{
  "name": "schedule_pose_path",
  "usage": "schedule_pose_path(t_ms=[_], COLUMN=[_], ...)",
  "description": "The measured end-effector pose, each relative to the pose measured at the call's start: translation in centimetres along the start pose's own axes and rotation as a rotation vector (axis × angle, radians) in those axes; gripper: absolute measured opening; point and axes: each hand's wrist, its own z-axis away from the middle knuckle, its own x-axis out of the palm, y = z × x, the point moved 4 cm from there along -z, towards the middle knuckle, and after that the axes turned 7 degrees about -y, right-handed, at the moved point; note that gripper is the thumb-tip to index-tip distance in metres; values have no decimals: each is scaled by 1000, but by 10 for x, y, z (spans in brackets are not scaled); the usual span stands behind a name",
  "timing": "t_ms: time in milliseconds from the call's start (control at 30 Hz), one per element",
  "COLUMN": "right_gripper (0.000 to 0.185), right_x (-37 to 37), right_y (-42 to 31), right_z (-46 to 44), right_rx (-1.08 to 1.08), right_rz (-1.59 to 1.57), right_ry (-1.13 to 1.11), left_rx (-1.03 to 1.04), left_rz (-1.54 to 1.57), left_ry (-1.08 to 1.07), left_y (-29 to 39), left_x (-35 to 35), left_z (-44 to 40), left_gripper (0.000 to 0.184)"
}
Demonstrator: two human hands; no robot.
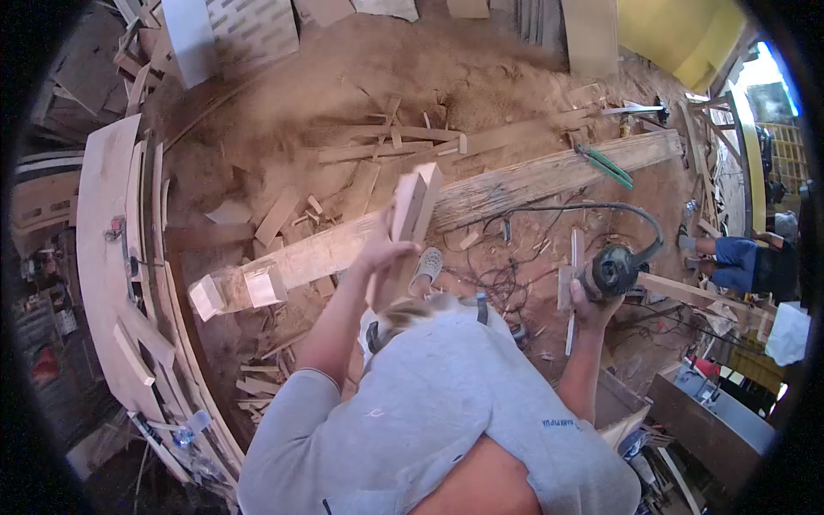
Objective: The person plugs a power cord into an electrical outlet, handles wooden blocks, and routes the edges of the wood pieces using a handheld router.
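Note:
My left hand grips two short wooden blocks side by side, their ends pointing up and away from me. My right hand is closed around a corded power tool with a round black housing and a long, flat pale plate seen nearly edge-on. I cannot tell its exact kind. Its thick cable loops up and then left. Beyond my hands a long, rough wooden beam lies across the ground. Two cut blocks rest at its left end, and a green-handled tool lies towards its right end.
Wood offcuts and sawdust cover the floor. Tangled cables lie near my shoe. Long boards stand along the left. Another person in blue shorts is at the far right, near a wooden box.

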Motion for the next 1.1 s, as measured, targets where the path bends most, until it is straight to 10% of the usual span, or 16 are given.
schedule_pose_path(t_ms=[100,400,1100], right_gripper=[57,62,57], right_x=[4,63,83], right_y=[15,30,-8], right_z=[-10,-47,-60], right_rx=[25,15,-92], right_rz=[58,1,-10], right_ry=[-106,-251,-263], left_rx=[-157,-344,-476], left_rz=[-777,-1310,-1024], left_ry=[212,444,284], left_y=[40,32,88], left_x=[-29,2,-88], left_z=[7,19,-8], left_gripper=[140,139,79])
